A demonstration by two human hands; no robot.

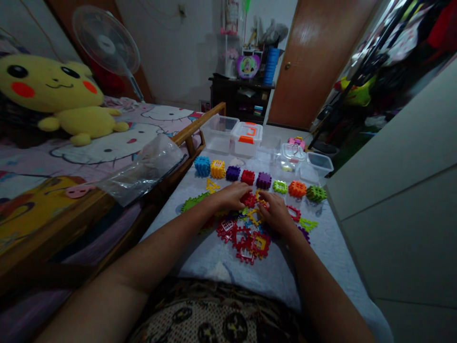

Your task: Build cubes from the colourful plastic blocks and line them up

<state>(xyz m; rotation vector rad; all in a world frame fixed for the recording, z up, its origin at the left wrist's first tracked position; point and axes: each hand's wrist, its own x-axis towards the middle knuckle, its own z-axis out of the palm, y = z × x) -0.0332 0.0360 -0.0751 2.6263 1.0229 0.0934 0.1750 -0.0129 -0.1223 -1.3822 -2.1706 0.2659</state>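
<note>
My left hand reaches over the middle of the cloth-covered table, its fingers curled at a small group of red interlocking plastic pieces. Close on the other side, my right hand has its thumb and forefinger bent around a yellow interlocking piece. The exact finger contact is small and dim. Below both hands lies a loose pile of notched pieces, with red window pieces nearest me. Green pieces lie left of the pile, and a light green triangle lies to its right.
Sorted stacks form a row behind my hands, from a blue stack to a dark green stack. Clear plastic boxes and an orange-latched box stand farther back. A wooden bed rail borders the left; a white cabinet borders the right.
</note>
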